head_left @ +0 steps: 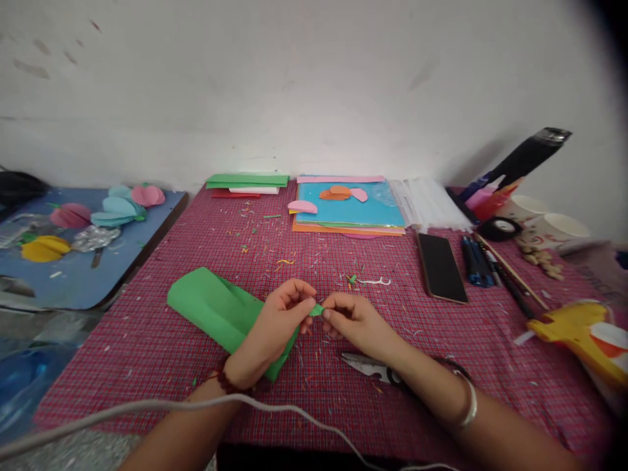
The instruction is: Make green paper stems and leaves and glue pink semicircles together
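Between my two hands is a small green paper piece (318, 310), pinched from both sides above the checked cloth. My left hand (284, 317) grips its left end with thumb and fingers. At the right end, my right hand (356, 320) pinches it the same way. A large folded sheet of green paper (216, 304) lies under and left of my left wrist. Scissors (366, 366) rest on the cloth beneath my right forearm, which partly covers them.
Colored paper sheets (353, 212) with petal cutouts lie at the back. On the right are a phone (442, 268), pens (477, 261), paper cups (559, 226) and a yellow glue gun (579, 333). Paper fruits (115, 212) sit on a blue board at left. A white cable (275, 407) crosses the front.
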Action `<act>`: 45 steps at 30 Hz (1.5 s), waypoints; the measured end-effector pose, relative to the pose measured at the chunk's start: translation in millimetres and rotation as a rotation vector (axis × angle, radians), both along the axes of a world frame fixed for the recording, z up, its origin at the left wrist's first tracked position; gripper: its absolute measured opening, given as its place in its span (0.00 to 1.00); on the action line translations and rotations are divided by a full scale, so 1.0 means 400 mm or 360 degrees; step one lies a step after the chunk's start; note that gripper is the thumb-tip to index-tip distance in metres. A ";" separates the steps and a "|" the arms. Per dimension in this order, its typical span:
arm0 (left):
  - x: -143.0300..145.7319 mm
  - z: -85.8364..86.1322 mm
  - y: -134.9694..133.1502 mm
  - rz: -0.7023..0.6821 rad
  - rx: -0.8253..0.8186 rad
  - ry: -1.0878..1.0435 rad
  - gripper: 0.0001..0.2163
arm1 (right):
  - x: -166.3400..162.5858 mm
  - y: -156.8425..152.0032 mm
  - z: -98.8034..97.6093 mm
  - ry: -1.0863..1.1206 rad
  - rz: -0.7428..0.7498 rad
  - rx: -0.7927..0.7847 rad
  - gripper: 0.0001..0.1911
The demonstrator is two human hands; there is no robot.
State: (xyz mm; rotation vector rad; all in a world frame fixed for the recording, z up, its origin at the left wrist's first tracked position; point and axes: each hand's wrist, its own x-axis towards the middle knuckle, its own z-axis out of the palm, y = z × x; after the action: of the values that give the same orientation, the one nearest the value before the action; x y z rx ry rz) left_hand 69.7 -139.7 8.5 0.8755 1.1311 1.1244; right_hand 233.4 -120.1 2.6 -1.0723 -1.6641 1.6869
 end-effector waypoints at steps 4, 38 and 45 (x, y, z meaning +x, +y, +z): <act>-0.003 -0.003 -0.003 -0.0096 0.0059 -0.0005 0.06 | -0.002 0.001 0.001 0.0149 -0.0004 -0.0043 0.06; 0.003 0.000 -0.004 -0.0005 -0.0207 -0.0282 0.20 | 0.002 0.015 -0.009 0.0275 -0.0267 -0.0173 0.10; 0.006 -0.009 -0.003 -0.0049 -0.0156 -0.0073 0.09 | 0.006 0.013 -0.005 0.0214 -0.0228 -0.0113 0.08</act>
State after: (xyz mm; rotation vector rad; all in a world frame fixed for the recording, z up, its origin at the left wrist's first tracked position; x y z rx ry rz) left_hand 72.2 -140.8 5.0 0.7847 1.1220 1.0499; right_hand 235.6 -114.9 0.7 -1.0600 -1.4193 1.6967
